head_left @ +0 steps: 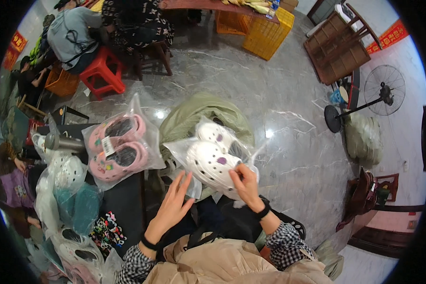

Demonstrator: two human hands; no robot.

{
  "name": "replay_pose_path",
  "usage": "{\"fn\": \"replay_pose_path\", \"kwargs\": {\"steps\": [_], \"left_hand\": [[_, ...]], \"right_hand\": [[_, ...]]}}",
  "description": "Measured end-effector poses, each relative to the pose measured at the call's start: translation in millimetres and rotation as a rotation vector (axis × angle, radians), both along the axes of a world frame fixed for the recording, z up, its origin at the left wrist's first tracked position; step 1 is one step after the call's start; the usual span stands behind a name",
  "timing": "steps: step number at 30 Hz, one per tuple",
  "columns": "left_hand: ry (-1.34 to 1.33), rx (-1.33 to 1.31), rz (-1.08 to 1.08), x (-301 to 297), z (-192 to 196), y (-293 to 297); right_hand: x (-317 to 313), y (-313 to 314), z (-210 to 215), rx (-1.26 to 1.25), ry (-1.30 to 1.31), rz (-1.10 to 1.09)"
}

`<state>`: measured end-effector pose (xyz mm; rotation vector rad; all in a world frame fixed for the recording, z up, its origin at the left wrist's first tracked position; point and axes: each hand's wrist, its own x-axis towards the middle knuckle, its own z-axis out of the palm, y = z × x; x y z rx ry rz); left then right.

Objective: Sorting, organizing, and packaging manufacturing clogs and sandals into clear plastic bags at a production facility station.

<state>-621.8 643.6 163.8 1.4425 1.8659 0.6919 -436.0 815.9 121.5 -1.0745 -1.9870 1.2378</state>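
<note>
A pair of white clogs with dark holes and purple spots on the uppers sits inside a clear plastic bag. My right hand grips the bagged clogs at their lower right side, thumb and fingers bent over the plastic. Just left of and below them is my left hand, its fingers stretched out and apart, holding nothing. Beneath the clogs, a large olive-green sack gapes open, partly hidden by them. Left of it, bagged pink clogs with small charms and a white label lie on a black table.
Colourful small charms are heaped on the table, near bagged white and teal clogs and a metal flask. A red stool and seated people are at upper left. Yellow crates and a standing fan are farther off.
</note>
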Motion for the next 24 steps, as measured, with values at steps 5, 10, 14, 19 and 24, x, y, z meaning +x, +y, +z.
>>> {"fn": "replay_pose_path", "kwargs": {"steps": [5, 10, 14, 19, 24], "left_hand": [[-0.102, 0.039, 0.195, 5, -101, 99], [-0.117, -0.303, 0.259, -11, -219, 113], [-0.046, -0.307, 0.330, -6, -240, 132], [0.240, -0.176, 0.483, -20, -246, 154], [0.217, -0.311, 0.364, -51, -269, 158]], "right_hand": [[-22, 26, -111, -0.428, 0.025, 0.310], [2, 97, -180, -0.279, -0.114, -0.045], [37, 166, -234, -0.077, -0.352, -0.120], [14, 193, -278, 0.034, -0.622, -0.178], [-5, 198, -323, -0.060, -0.811, -0.054]]}}
